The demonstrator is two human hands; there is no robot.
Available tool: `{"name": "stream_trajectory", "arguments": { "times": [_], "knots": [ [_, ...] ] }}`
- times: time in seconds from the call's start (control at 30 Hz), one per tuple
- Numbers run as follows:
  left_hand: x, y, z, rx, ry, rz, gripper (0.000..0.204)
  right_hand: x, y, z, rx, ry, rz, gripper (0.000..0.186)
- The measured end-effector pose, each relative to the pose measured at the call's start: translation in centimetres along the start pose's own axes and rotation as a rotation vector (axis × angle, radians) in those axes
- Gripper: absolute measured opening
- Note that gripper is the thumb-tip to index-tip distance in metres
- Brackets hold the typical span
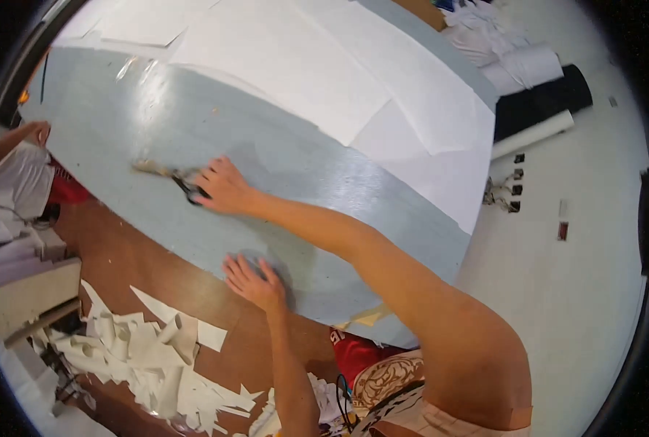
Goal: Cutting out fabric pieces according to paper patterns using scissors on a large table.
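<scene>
My right hand (227, 188) reaches out over the grey-blue table (295, 255), its fingers curled at the black handles of a pair of scissors (186, 188). The scissors lie low against the tabletop and point left; their far end is blurred and looks brownish. My left hand (256, 284) rests on the table near its front edge, fingers spread and nothing in them. Large white sheets (288, 65) cover the far side of the table, some overlapping, beyond my right hand.
White offcuts (157, 357) lie heaped on the brown floor (120, 226). Another person's hand (39, 133) is at the table's left end. Black and white rolls (543, 98) and wall sockets (516, 189) are at the right. A yellowish scrap (368, 316) lies at the near edge.
</scene>
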State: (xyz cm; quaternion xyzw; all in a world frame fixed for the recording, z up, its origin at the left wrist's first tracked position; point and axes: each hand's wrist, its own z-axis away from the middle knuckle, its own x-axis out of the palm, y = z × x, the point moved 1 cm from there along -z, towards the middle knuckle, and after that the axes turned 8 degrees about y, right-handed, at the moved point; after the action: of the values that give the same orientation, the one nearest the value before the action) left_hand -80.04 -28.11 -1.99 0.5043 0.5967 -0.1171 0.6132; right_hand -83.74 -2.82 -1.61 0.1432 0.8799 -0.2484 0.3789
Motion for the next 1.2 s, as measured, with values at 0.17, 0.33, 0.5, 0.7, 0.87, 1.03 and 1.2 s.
{"name": "stream_trajectory", "arguments": {
  "times": [0.17,0.33,0.5,0.7,0.87,1.03,1.2],
  "knots": [
    [0.6,1.6,0.7,-0.007,0.217,0.233,0.042,-15.3,0.3,13.7,0.363,-0.355,0.086,0.040],
    [-0.4,4.5,5.7,-0.257,0.257,0.352,0.042,-31.6,0.0,25.4,0.834,-0.670,-0.163,0.026],
    [1.2,11.1,1.7,-0.562,0.410,0.545,0.042,-39.9,-0.6,31.3,1.429,-0.381,-0.876,0.016],
    [10.4,34.8,4.3,-0.717,-0.227,1.089,0.040,-55.8,4.7,42.4,1.449,-0.237,-0.982,0.035],
    [19.6,48.7,4.7,-0.744,-0.586,1.078,0.042,-60.9,10.3,47.4,1.626,0.172,-0.976,0.030],
    [24.4,59.2,4.5,-0.902,-0.442,0.747,0.034,-67.3,16.3,47.6,1.655,0.272,-1.004,0.025],
    [28.4,58.9,5.0,-0.940,-0.365,0.786,0.032,-68.9,18.4,47.1,1.678,0.216,-1.099,0.024]
  ]
}}
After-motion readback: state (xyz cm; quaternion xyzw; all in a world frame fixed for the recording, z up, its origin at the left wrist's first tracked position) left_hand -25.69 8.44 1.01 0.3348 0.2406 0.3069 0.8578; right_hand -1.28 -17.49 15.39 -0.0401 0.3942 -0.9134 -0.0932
